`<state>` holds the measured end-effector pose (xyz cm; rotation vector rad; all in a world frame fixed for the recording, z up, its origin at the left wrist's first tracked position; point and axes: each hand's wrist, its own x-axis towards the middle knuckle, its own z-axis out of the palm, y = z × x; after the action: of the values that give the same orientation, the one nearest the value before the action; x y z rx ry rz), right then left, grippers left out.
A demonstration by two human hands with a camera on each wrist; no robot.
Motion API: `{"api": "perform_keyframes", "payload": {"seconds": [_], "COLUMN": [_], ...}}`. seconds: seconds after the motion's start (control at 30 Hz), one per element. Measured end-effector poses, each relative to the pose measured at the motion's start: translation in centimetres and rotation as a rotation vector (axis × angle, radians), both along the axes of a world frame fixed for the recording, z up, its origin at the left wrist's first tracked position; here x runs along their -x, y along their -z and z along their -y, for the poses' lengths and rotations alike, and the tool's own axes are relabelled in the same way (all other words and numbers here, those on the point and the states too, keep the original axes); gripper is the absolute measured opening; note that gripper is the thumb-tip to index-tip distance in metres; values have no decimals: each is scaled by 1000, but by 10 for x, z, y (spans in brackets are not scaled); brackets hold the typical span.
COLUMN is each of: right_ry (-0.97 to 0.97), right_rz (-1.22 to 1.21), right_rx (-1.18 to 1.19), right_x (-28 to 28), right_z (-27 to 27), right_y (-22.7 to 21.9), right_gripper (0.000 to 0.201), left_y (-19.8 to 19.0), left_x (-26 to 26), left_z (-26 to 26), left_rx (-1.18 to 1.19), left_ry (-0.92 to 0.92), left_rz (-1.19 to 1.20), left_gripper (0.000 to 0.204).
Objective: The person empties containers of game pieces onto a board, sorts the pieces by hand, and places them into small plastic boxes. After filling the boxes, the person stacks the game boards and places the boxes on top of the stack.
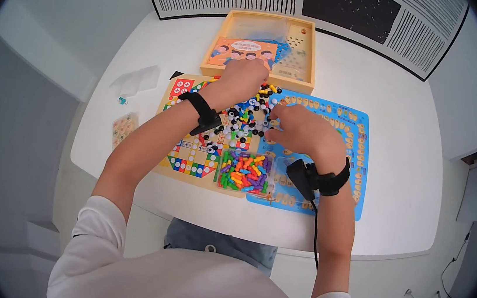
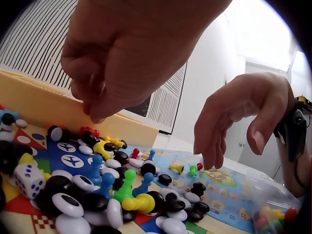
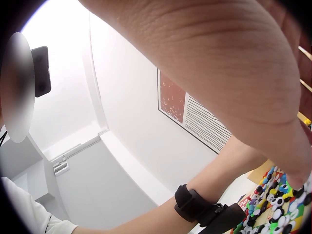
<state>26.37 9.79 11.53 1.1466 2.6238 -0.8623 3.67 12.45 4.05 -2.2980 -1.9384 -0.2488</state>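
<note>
My left hand (image 1: 245, 80) is over the far side of a heap of small pieces, beside the wooden box. In the left wrist view that hand (image 2: 117, 53) has curled fingers above the heap; whether they hold anything cannot be seen. The heap mixes black-and-white pieces (image 2: 68, 204), colored pawns (image 2: 126, 185) and a white die (image 2: 29, 180). To the right of the heap, my right hand (image 1: 308, 132) hangs palm down, fingers loosely bent with thumb apart, and nothing shows between them. In the right wrist view that hand (image 3: 229, 63) fills the upper right.
The wooden box (image 1: 310, 57) holds an orange booklet (image 1: 219, 55). A colorful board (image 1: 172, 162) and a blue board (image 1: 360, 163) lie under the pieces. A clear tray of colored pawns (image 1: 244, 172) stands near the front. At left are a clear container (image 1: 140, 81) and a patterned sheet (image 1: 125, 127).
</note>
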Motion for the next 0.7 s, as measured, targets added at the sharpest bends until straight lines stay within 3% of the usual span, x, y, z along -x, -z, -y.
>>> {"api": "perform_keyframes", "payload": {"seconds": [0.13, 0.27, 0.37, 0.53, 0.7], "right_ry": [-53, -60, -10, -81, -46], "right_rz": [-19, -52, -5, -43, -30], "right_rx": [-68, -115, 14, -139, -69], "right_x": [-1, -2, -1, -1, -1], "right_z": [-2, -1, 1, -3, -3], "right_y": [5, 5, -4, 10, 5], "right_gripper": [45, 44, 45, 45, 45], "left_y": [2, 6, 5, -2, 2], "left_x": [-5, -6, -8, -10, 1], "left_z": [5, 9, 13, 23, 23], "left_rx": [-8, -35, -48, -13, -92], "left_ry": [25, 53, 58, -8, -114], "left_rz": [-151, -114, -131, -170, -148], "left_gripper": [14, 11, 9, 11, 13]}}
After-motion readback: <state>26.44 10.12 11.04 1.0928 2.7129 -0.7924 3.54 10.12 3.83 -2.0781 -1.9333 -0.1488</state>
